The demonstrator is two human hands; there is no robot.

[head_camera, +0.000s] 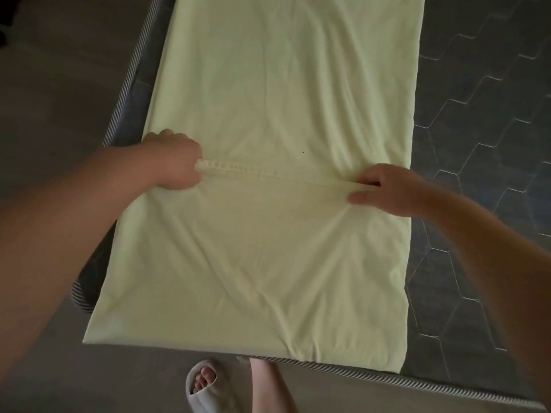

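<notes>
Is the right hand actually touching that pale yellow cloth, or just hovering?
Touching. The head view shows the right hand pinching the hem of the pale yellow cloth between thumb and fingers; creases fan out from the grip.

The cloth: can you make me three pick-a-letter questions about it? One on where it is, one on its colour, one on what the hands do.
1. Where does the cloth lie?
A. on the floor
B. on the dark mattress
C. on a chair

2. What colour is the cloth?
A. red
B. pale yellow
C. blue

3. What are the left hand and the right hand doing?
A. each grips an end of the hem
B. both lie flat
C. both hang free

Answers:
1 B: the hexagon-stitched mattress shows beside the cloth.
2 B: the whole cloth looks pale yellow.
3 A: curled fingers hold the hem at both ends.
</notes>
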